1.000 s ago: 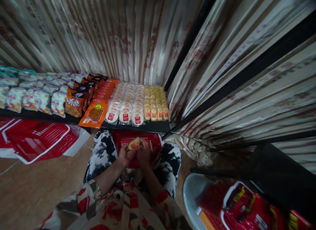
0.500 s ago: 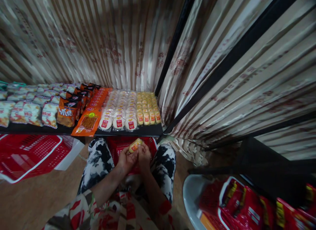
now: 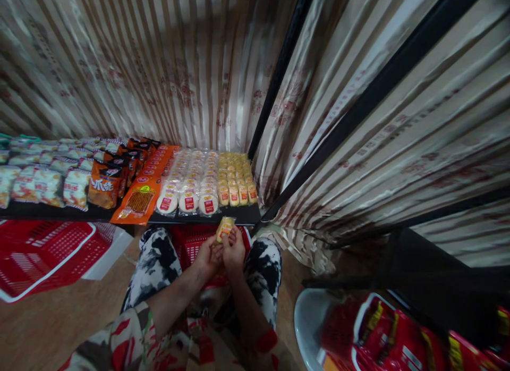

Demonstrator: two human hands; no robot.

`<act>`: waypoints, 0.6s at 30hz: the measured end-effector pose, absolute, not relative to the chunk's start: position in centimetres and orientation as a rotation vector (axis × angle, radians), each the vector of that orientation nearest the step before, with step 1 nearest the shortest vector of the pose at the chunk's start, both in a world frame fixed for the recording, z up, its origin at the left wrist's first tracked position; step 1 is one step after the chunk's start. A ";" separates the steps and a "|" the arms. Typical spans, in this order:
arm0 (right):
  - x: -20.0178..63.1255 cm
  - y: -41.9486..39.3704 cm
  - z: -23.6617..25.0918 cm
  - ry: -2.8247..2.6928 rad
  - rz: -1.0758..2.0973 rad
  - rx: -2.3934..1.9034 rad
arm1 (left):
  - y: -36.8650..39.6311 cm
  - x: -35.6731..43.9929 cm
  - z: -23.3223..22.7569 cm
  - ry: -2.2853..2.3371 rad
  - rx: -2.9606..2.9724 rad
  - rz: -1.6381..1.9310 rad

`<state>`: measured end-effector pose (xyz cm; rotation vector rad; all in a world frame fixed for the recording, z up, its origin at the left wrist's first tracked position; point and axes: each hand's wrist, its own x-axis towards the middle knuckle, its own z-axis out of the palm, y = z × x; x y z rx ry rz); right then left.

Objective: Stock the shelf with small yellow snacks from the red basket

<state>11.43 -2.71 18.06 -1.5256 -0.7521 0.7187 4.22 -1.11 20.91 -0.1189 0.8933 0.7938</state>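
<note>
Both of my hands meet in front of me over a red basket [image 3: 190, 244] held between my knees. My left hand [image 3: 208, 254] and my right hand [image 3: 234, 251] pinch a small yellow snack packet [image 3: 225, 227] between their fingertips, held upright just below the front edge of the black shelf [image 3: 239, 217]. On that shelf, right above the packet, lie rows of the same yellow packets [image 3: 236, 177], then round white cakes [image 3: 190, 179] and orange snack bags [image 3: 140, 193] to their left.
More snack bags [image 3: 48, 171] fill the shelf's left part. A red basket [image 3: 37, 251] lies on the wooden floor at left. A white stool [image 3: 311, 320] and red packets [image 3: 390, 334] are at lower right. Striped curtains hang behind and to the right.
My hands have lifted the yellow packet from over the basket up toward the shelf's front edge and turned it more upright. The view has shifted slightly.
</note>
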 end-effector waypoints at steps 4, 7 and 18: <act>11.9 -2.5 18.2 -0.832 0.657 -1.558 | -0.7 4.8 21.2 0.902 -0.099 0.760; 12.1 -2.4 18.2 -0.872 0.600 -1.600 | -0.4 5.2 21.5 0.920 -0.101 0.734; 13.7 0.1 18.8 -0.918 0.585 -1.573 | 1.1 6.3 23.7 1.007 0.013 0.886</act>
